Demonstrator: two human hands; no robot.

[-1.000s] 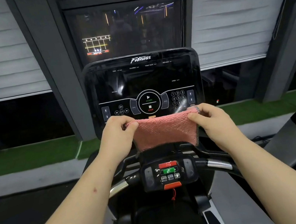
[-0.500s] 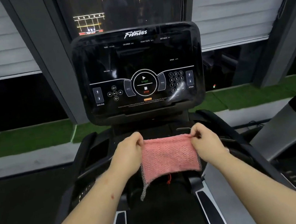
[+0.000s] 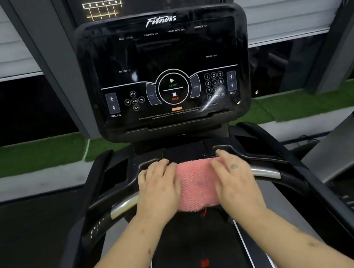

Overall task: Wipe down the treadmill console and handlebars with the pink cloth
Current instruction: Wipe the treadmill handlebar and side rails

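Treadmill (image 3: pixel 188 243) fills the view, its console (image 3: pixel 167 65) standing at twelve o'clock. Below it the handlebars (image 3: pixel 124 205) curve out toward nine and three o'clock. The pink cloth (image 3: pixel 196 184) lies spread over the middle of the bar, long axis running nine to three. The left hand (image 3: pixel 158 190) presses its nine-o'clock edge and the right hand (image 3: pixel 234 178) its three-o'clock edge, fingers flat, both equally near. A sideways wipe along the bar looks likely next.
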